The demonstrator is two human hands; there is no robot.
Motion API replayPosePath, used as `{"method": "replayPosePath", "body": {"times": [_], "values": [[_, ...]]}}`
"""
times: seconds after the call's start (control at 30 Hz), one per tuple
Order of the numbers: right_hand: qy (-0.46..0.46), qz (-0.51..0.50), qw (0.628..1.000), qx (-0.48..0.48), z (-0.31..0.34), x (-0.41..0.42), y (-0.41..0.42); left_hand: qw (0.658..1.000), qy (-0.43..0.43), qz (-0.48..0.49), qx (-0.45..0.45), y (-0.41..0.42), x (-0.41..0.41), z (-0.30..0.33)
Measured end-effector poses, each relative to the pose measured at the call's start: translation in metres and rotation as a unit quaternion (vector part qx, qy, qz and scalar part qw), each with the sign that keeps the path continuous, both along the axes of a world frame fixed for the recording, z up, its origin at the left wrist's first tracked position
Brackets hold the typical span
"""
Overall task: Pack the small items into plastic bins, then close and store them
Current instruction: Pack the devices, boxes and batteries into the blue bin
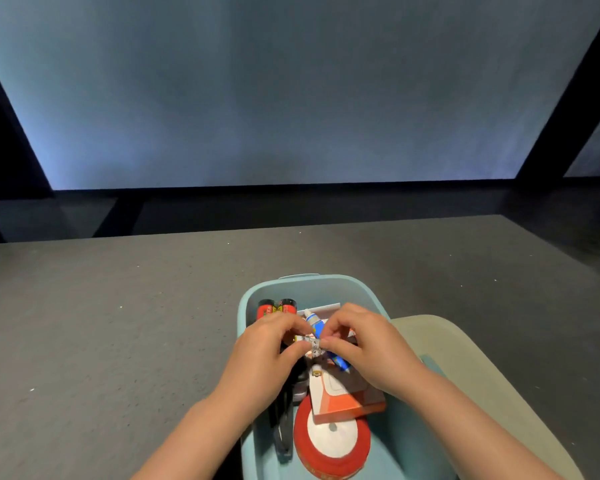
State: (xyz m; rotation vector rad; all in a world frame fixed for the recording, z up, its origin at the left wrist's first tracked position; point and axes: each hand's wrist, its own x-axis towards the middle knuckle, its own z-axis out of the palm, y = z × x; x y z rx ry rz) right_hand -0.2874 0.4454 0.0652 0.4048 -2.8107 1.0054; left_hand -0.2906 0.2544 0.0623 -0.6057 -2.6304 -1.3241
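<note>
Packing looks nearly done: low in the frame, the left hand (262,344) and right hand (362,344) pinch a small strip (309,342) in curled fingers over the well-filled bin (368,292), its lid (465,355) still off beside it, storing left.

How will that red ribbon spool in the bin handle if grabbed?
The red ribbon spool looks round and flat, so it probably rolls if stood on edge. The orange box overlaps it, so lifting may tip the box. Likely light, since it seems to be mostly ribbon.

Both hands (262,344) (357,344) pinching a small item (309,342) over the bin (312,284)
</note>
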Motion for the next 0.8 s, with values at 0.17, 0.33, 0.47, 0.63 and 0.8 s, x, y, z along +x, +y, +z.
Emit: {"method": "replayPosePath", "body": {"times": [0.17, 0.33, 0.47, 0.63, 0.8], "values": [[0.007, 0.048, 0.995, 0.090, -0.005, -0.002, -0.011, 0.998, -0.026, 0.014, 0.055, 0.000, -0.004, 0.001], [0.000, -0.057, 0.995, 0.086, -0.002, -0.009, -0.005, 0.997, 0.023, 0.046, 0.052, -0.005, -0.001, -0.005], [-0.037, -0.119, 0.981, 0.151, -0.004, -0.020, -0.008, 0.996, 0.051, 0.065, 0.045, -0.014, 0.008, -0.011], [-0.038, -0.128, 0.976, 0.172, -0.009, -0.031, -0.023, 0.992, 0.056, 0.104, 0.040, -0.021, 0.019, -0.016], [-0.057, -0.137, 0.977, 0.153, -0.019, -0.032, -0.027, 0.990, 0.062, 0.123, 0.029, -0.042, 0.036, -0.018]]}}
